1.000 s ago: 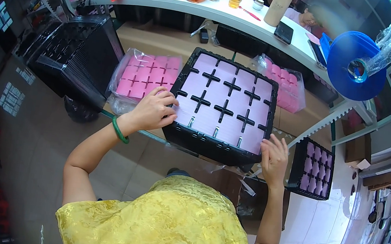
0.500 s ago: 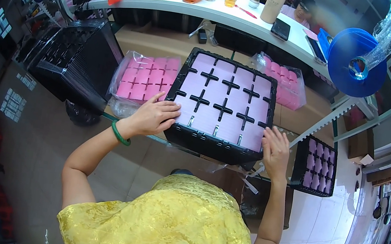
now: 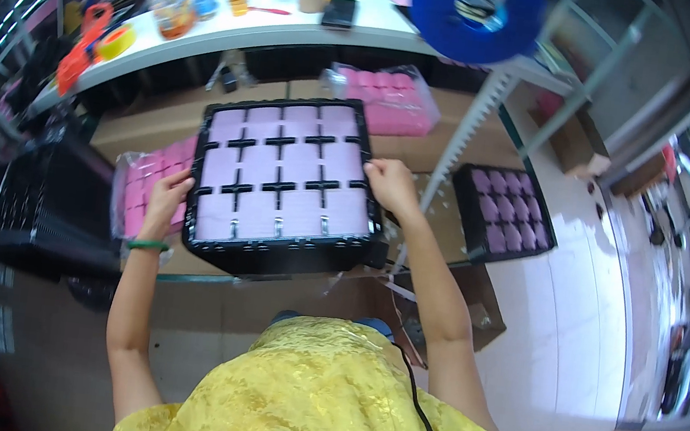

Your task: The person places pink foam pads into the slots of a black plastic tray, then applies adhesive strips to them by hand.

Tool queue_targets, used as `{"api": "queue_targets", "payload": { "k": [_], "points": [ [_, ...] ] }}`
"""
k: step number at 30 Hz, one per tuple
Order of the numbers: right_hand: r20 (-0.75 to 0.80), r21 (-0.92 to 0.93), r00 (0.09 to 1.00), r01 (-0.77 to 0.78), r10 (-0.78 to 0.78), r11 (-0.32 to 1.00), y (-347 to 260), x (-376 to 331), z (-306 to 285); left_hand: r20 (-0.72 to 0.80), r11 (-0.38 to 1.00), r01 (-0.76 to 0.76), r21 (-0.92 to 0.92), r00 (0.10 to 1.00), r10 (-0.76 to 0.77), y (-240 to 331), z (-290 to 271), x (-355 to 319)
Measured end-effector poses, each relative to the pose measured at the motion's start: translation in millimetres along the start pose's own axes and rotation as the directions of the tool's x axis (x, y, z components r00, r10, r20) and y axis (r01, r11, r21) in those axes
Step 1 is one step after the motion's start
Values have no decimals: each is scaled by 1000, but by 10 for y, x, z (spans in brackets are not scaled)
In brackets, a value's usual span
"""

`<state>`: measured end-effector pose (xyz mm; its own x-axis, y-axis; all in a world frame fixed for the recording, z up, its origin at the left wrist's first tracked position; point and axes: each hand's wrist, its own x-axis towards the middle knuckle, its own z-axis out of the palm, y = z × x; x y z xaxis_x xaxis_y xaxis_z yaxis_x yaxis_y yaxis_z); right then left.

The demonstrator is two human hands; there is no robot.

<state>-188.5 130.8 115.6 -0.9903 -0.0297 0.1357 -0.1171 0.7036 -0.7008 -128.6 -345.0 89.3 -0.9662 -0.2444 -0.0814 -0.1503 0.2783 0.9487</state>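
Note:
In front of me is a black plastic tray (image 3: pixel 265 137) filled with lilac pads, with black cross-shaped dividers between them. Its dark body below looks deep, like a stack; I cannot tell whether the top is raised. My left hand (image 3: pixel 166 199) is closed on the tray's left side, a green bangle (image 3: pixel 147 245) at its wrist. On the opposite side, my right hand (image 3: pixel 392 185) grips the rim, thumb and fingers at the edge. Just left of the tray lies a clear bag of pink pads (image 3: pixel 139 190), partly covered by my left hand.
Another bag of pink pads (image 3: pixel 386 99) lies behind the tray. A smaller-looking black tray with lilac pads (image 3: pixel 509 211) stands at right. Black trays (image 3: pixel 59 204) are stacked at left. A white shelf (image 3: pixel 239 25) holds bottles, a cup and a phone. A blue reel (image 3: pixel 476 13) hangs above.
The view has swung to the right. My left hand has gone from lying on the tray's top edge to its side; my right hand has shifted farther back along the right side.

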Motion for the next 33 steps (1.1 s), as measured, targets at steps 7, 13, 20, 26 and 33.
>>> {"api": "queue_targets", "payload": {
  "k": [7, 13, 20, 26, 33],
  "points": [
    [-83, 178, 994, 89, -76, 980, -282, -189, -256, -54, 961, 50, -270, 996, -67, 179, -30, -298],
    [-219, 353, 969, 184, -110, 917, -286, -581, -654, -161, 924, -67, -377, 987, 6, 695, 166, -916],
    [-357, 405, 934, 149, 6, 902, 111, -1542, -1542, 19, 905, -33, -423, 999, 45, 879, 747, -1781],
    [-467, 372, 794, -222, 388, 901, 1397, -2527, -2477, 375, 940, 163, -300, 926, -41, 1344, 2666, -2148],
    [-467, 418, 661, -419, 587, 806, 3907, -2326, -3622, 627, 858, 322, -400, 779, 1, 572, 5705, -1803]
  ]
}}
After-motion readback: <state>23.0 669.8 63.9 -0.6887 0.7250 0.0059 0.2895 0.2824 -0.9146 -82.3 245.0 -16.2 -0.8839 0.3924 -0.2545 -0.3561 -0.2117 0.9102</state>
